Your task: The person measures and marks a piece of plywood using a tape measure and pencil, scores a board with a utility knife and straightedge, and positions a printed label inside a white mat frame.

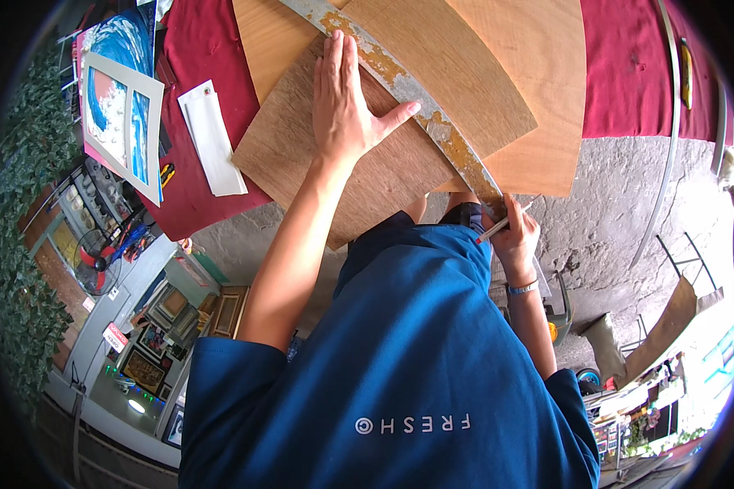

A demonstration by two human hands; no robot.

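A long metal straightedge [432, 122] with worn, flaking yellow-brown paint lies diagonally across a brown wooden board [302, 147]. My left hand [342, 114] lies flat on the board with fingers stretched, its fingertips and thumb resting on the straightedge. At the straightedge's near end, my right hand [515, 236] is closed around a slim pencil [497, 228] with a reddish end. That hand also appears to touch the straightedge, though its fingers partly hide the contact. On the far side of the straightedge, more wood surface [457, 73] shows.
Beneath lies a larger light wooden sheet [559, 98] on a table with red cloth [624, 73]. White card strips [212, 138], a framed wave picture [122, 122] and a yellow cutter [167, 174] are at left. Another yellow-and-black cutter [687, 73] and a long thin strip [669, 155] are at right.
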